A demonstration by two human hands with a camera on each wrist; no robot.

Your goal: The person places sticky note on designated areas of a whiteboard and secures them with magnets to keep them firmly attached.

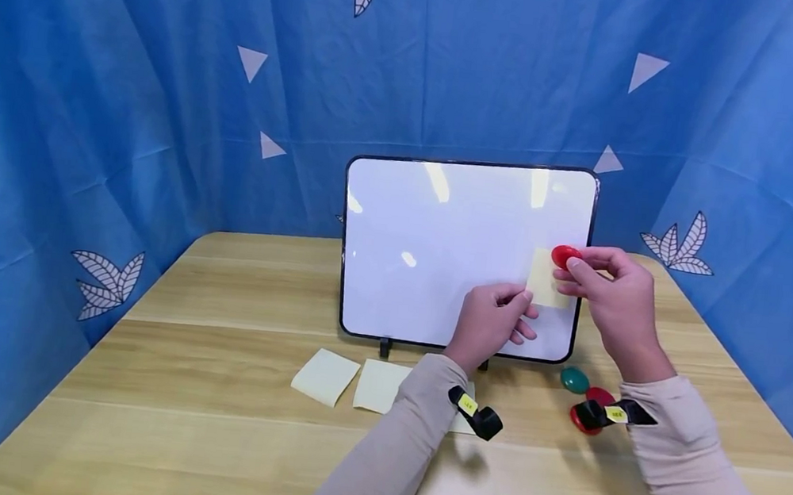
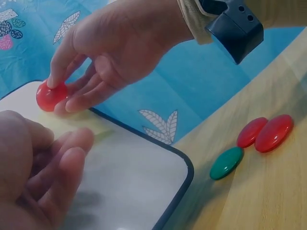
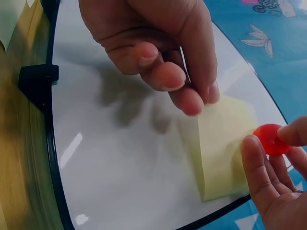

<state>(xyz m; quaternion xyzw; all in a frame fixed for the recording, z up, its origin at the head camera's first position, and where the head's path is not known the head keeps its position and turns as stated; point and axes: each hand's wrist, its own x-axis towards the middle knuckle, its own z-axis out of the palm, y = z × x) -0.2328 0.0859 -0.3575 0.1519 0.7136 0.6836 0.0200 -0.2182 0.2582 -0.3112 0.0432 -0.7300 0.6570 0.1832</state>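
A framed whiteboard stands upright on the table. My left hand pinches the left edge of a pale yellow sticky note between thumb and forefinger, at the board's right side. In the right wrist view the note lies close over the board's surface, its near edge lifted. My right hand grips a round red magnet by its edges, at the note's upper right corner. The left wrist view shows this red magnet between thumb and fingers, overlapping the board's edge.
Several loose sticky notes lie on the table before the board, partly behind my left forearm. Right of them sit a green magnet and two red magnets. Small black feet support the board; a blue curtain hangs behind.
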